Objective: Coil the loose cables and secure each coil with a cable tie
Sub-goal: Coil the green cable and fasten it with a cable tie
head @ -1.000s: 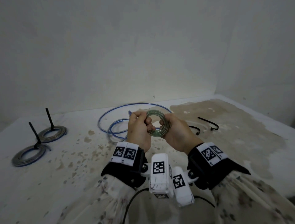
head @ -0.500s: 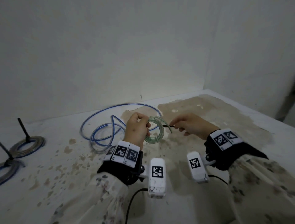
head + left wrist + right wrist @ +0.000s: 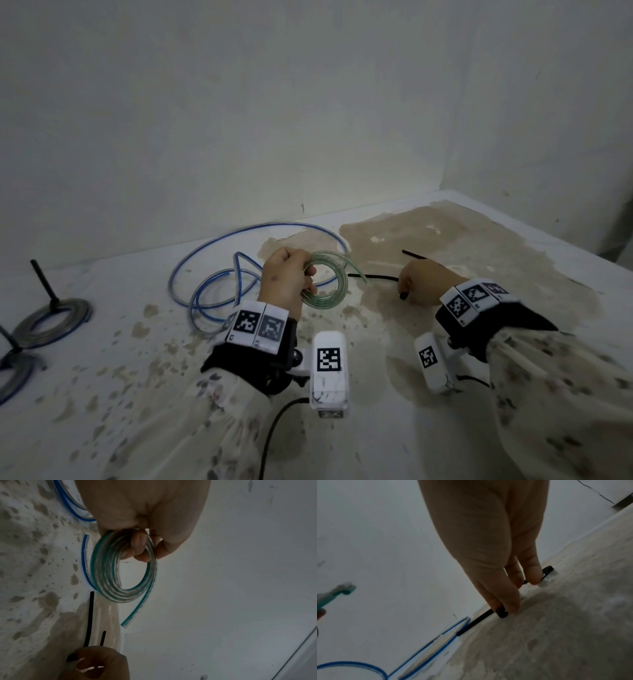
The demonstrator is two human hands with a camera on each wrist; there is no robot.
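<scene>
My left hand [image 3: 303, 279] holds a coil of clear green cable [image 3: 337, 291] upright just above the stained surface, fingers hooked through its loop. In the left wrist view the green coil [image 3: 106, 582] hangs from the left hand [image 3: 142, 553] with one loose end trailing. To the right, my right hand [image 3: 416, 282] is down on the surface, fingertips pinching a black cable tie [image 3: 373, 276]. A second black tie [image 3: 414, 256] pokes out behind that hand. The right wrist view shows the right hand [image 3: 505, 609] at the black tie [image 3: 477, 620].
A loose blue cable [image 3: 212, 274] sprawls behind and left of the left hand. Two coils tied with black ties, one at the back [image 3: 51, 322] and one nearer [image 3: 13, 373], lie at the far left. Walls close the back and right.
The right hand let go of the green coil and moved right and down onto the black cable ties. The left hand kept the coil.
</scene>
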